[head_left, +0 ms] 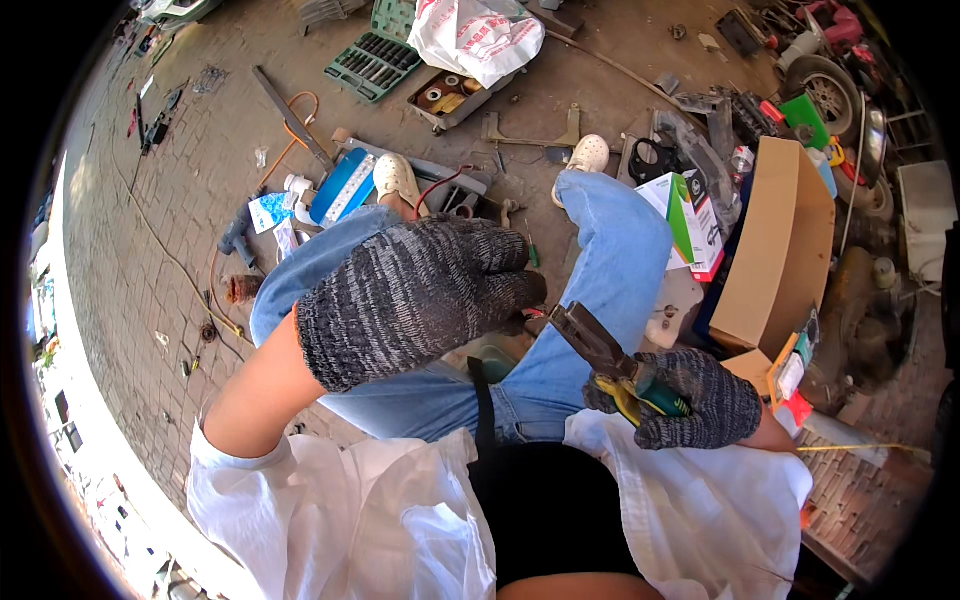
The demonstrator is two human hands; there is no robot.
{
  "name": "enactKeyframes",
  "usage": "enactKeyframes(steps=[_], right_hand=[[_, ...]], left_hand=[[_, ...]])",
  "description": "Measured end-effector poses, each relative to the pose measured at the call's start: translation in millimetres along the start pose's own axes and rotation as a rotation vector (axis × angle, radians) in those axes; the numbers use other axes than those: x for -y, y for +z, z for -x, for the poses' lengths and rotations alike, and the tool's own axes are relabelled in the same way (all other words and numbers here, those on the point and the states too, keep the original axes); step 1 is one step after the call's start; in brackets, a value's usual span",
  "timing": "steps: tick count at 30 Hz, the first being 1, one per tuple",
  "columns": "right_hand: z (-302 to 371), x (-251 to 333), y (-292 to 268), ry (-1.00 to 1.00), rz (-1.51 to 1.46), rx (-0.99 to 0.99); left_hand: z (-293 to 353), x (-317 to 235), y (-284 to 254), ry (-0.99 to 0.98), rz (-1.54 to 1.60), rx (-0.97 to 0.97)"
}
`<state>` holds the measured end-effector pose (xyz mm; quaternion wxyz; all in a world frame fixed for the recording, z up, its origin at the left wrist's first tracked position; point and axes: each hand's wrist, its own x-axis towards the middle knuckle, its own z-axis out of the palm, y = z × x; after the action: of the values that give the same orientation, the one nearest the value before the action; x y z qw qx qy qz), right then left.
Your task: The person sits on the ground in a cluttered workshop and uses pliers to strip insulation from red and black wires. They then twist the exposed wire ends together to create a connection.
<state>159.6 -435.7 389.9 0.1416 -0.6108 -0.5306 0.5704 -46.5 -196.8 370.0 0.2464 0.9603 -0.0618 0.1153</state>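
Observation:
Both my hands wear grey knitted gloves. My left hand (420,295) is raised in front of my lap with its fingers curled tight; a small part may be pinched at the fingertips, but the glove hides it. My right hand (690,400) grips pliers (605,355) with yellow and green handles. The dark jaws point up and left toward the left fingertips and end just short of them. Below lie my legs in blue jeans (610,270) and my white shoes (397,178).
Tools and parts litter the paved ground: a green socket set case (373,65), a white plastic bag (475,38), a small tray of parts (447,98), a blue tool (342,185). A cardboard box (780,250) and a green and white carton (688,218) stand at my right.

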Motion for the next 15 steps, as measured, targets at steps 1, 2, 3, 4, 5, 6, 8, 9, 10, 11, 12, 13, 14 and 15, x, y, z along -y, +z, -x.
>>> enactKeyframes(steps=[1, 2, 3, 4, 5, 6, 8, 9, 10, 11, 12, 13, 14, 15], right_hand=[[6, -4, -2, -0.003, 0.083, 0.014], [11, -6, -4, -0.006, 0.166, 0.030], [10, -6, -6, -0.017, 0.157, 0.057], [9, -5, -9, -0.027, 0.149, 0.083], [8, -3, -11, -0.037, 0.141, 0.110], [7, -1, -12, -0.038, 0.118, 0.122], [3, 1, -12, -0.043, 0.073, 0.149], [2, 1, -12, -0.027, 0.077, 0.163], [0, 1, -11, -0.013, 0.080, 0.178], [-1, 1, -11, 0.001, 0.083, 0.193], [-2, 1, -9, -0.026, 0.106, 0.185], [-4, 0, -8, -0.053, 0.128, 0.176], [-5, 0, -7, -0.081, 0.150, 0.167], [-6, -1, -7, -0.084, 0.172, 0.174]], left_hand=[[-3, -2, 1, 0.031, -0.027, 0.034], [-5, -2, 4, 0.063, -0.055, 0.066], [0, -4, 3, 0.063, -0.026, 0.056], [3, -7, 1, 0.054, -0.008, 0.066], [4, -11, -2, 0.044, 0.010, 0.075], [3, -10, -3, 0.061, 0.031, 0.083], [5, -11, -3, 0.005, 0.062, 0.096], [3, -12, -3, -0.045, 0.061, 0.150], [2, -13, -4, -0.095, 0.061, 0.204], [1, -14, -9, -0.010, -0.022, 0.231], [1, -15, -8, -0.030, -0.007, 0.218], [1, -17, -6, -0.051, 0.009, 0.204], [0, -18, -5, -0.071, 0.024, 0.190], [-3, -19, -8, -0.065, 0.033, 0.270]])
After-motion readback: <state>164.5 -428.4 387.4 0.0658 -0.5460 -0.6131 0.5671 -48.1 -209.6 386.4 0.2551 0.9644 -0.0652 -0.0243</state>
